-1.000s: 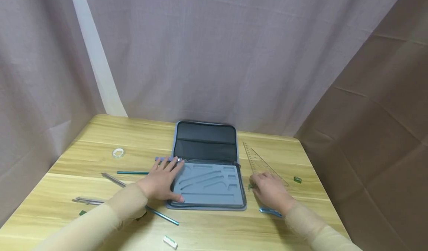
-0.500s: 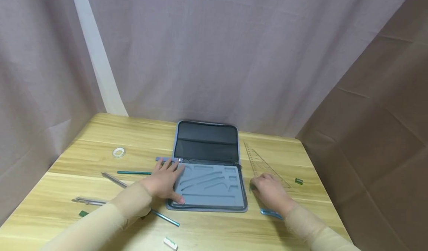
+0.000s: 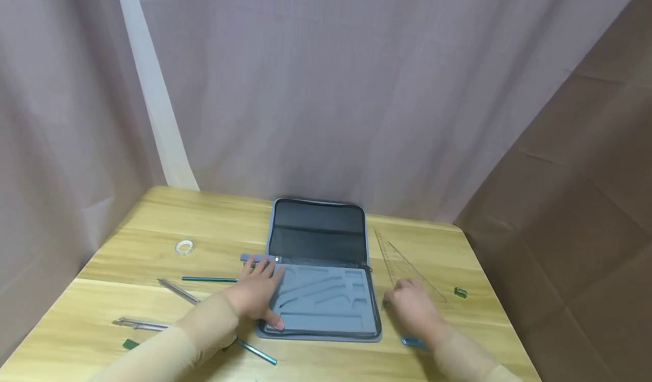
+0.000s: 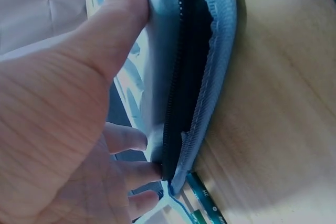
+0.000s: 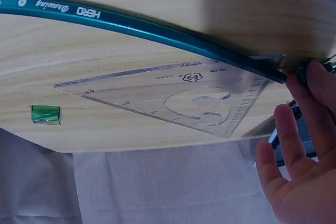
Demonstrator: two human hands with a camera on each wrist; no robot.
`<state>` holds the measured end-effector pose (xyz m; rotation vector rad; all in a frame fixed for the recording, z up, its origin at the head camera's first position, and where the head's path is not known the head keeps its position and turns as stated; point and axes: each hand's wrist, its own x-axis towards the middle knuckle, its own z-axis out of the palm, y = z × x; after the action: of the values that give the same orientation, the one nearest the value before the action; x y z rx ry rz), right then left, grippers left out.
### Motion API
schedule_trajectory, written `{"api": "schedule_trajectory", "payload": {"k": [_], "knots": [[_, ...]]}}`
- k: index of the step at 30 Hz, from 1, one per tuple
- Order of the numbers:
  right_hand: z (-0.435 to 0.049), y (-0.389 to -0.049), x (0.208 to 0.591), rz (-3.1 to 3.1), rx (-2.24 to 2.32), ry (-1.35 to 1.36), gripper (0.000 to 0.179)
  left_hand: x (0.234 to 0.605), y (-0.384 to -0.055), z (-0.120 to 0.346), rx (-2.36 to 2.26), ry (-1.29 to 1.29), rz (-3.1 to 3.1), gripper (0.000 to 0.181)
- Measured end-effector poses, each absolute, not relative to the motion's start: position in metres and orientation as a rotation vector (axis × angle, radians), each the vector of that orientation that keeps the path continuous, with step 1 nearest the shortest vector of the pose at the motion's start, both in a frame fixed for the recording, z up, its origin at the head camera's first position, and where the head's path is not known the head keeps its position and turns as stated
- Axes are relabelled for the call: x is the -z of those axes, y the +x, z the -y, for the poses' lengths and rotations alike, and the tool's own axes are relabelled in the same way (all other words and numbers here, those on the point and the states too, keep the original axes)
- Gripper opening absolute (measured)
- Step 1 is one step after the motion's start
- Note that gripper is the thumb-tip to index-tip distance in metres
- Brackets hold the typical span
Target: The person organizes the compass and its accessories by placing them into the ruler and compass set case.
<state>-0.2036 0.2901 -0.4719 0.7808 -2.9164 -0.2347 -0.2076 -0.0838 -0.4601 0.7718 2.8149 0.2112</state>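
Note:
A zip case lies unfolded, its black-lined lid (image 3: 318,229) at the back and its grey moulded insert (image 3: 321,321) at the front. My left hand (image 3: 254,296) rests spread on the insert's left side, thumb on the near corner. Right of the case, my right hand (image 3: 414,309) pinches the end of a teal HERO drawing pencil (image 5: 136,31) between thumb and index finger. The pencil's length runs back beneath the hand, hidden from the head view. Beyond that hand lies a clear set square (image 5: 149,95), and a blue object (image 3: 414,343) shows beside the wrist.
A green sharpener (image 3: 460,292) lies far right. On the left are a white ring-shaped roll (image 3: 184,253), teal pencils (image 3: 209,279), two slender grey metal tools (image 3: 178,292) and a small green piece (image 3: 130,344). Curtains hang behind the table.
The head view has tilted up, so the table sits lower in frame and the white eraser at the near edge has dropped out. Both hands keep nearly the same places on the table.

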Motion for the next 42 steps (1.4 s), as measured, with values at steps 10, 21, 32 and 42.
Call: {"api": "schedule_trajectory", "payload": {"k": [10,21,32,42], "knots": [[-0.284,-0.198,0.481,2.942,0.090,0.721,0.010,0.462,-0.204,0.094,-0.219,0.778,-2.809,0.121],[-0.281,-0.200,0.480,2.889,0.068,0.728,0.011,0.458,-0.212,0.098,-0.293,0.782,-2.759,0.122],[-0.296,-0.197,0.479,2.837,0.096,0.812,0.015,0.465,-0.209,0.090,-0.411,0.822,-2.739,0.122],[-0.293,-0.197,0.480,2.862,0.103,0.761,0.013,0.462,-0.209,0.090,-0.398,0.814,-2.748,0.122]]}}
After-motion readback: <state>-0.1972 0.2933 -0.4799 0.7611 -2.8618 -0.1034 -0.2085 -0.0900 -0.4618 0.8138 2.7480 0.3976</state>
